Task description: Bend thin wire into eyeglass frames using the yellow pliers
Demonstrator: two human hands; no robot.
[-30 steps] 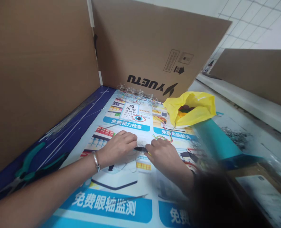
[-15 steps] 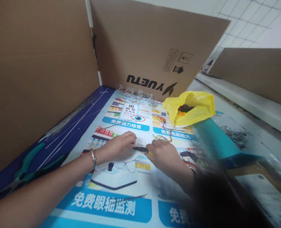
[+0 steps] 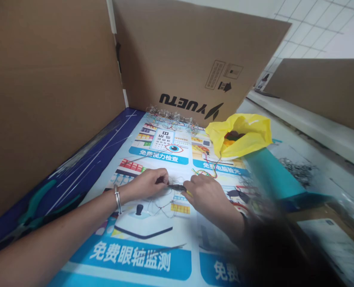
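Note:
My right hand (image 3: 203, 194) is wrapped round a pair of small pliers (image 3: 177, 187) with yellow handles, their dark jaws pointing left. At the tip of the jaws, my left hand (image 3: 153, 182) is closed in a pinch on thin wire (image 3: 161, 207). The wire trails in loose loops over the printed sheet below both hands; its gripped end is hidden by the fingers. A metal bangle (image 3: 117, 199) circles my left wrist. Beyond my right hand lie coloured threads (image 3: 206, 173), running up to a yellow bag (image 3: 251, 137).
Cardboard panels (image 3: 188, 52) wall off the left and back. Tangled wire pieces (image 3: 173, 116) lie along the back panel. Large teal-handled pliers (image 3: 36, 205) and straight wires (image 3: 75, 159) are at left. A teal box (image 3: 275, 175) and more tangled wire (image 3: 298, 171) are at right.
My left hand has shifted slightly left and turned, its fingers now curled more at the pliers' tip. The wire loops have moved a little. My right hand stays nearly in place with the pliers.

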